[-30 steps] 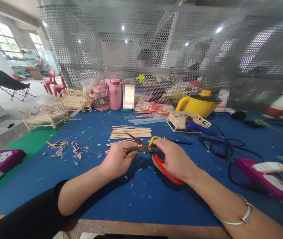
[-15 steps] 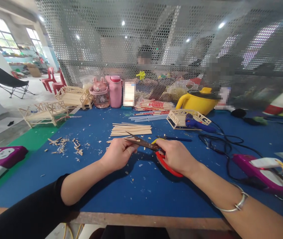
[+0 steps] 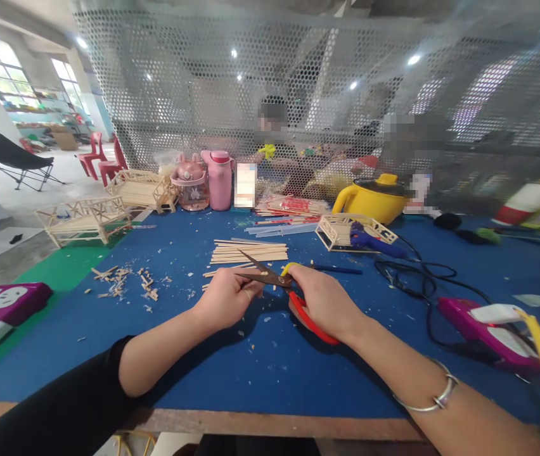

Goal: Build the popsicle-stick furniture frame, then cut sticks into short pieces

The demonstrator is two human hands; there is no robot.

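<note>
My right hand is closed round the handles of a pair of scissors, one handle red and one with yellow showing. The dark blades are spread and point left, towards my left hand. That hand is closed in a pinch on a thin wooden stick; only its pale end shows near the blades, and the rest is hidden. Just beyond the hands lies a row of wooden sticks. Short stick offcuts are scattered to the left on the blue table.
Small wooden frames stand at the back left. A blue glue gun rests on another frame by a yellow pot. Its black cable coils at the right, near a purple power strip. A pink bottle stands before the mesh screen.
The scissors and my right hand have shifted slightly left, and the blades stand a little wider around the stick. My left hand has barely moved.
</note>
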